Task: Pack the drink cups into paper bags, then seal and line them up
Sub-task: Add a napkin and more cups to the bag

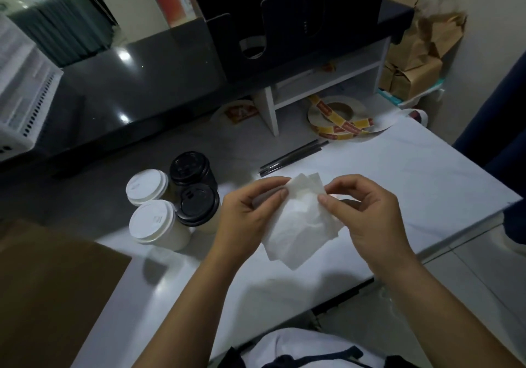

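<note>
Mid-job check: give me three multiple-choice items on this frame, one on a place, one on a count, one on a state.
1. Where does the sticker roll lie?
A) on the dark counter
B) beside the white shelf
C) in a bag

2. How many lidded cups stand on the table?
A) two
B) four
C) six

3. What are the hands doing?
A) both pinch the white napkin
B) both lie flat
C) one lifts a cup

B: the roll lies by the shelf's leg.
B: two white lids, two black.
A: left hand and right hand each pinch it.

Drinks shop counter, lidded takeaway cups (159,211), sticker roll (338,118), paper bags (418,54)
</note>
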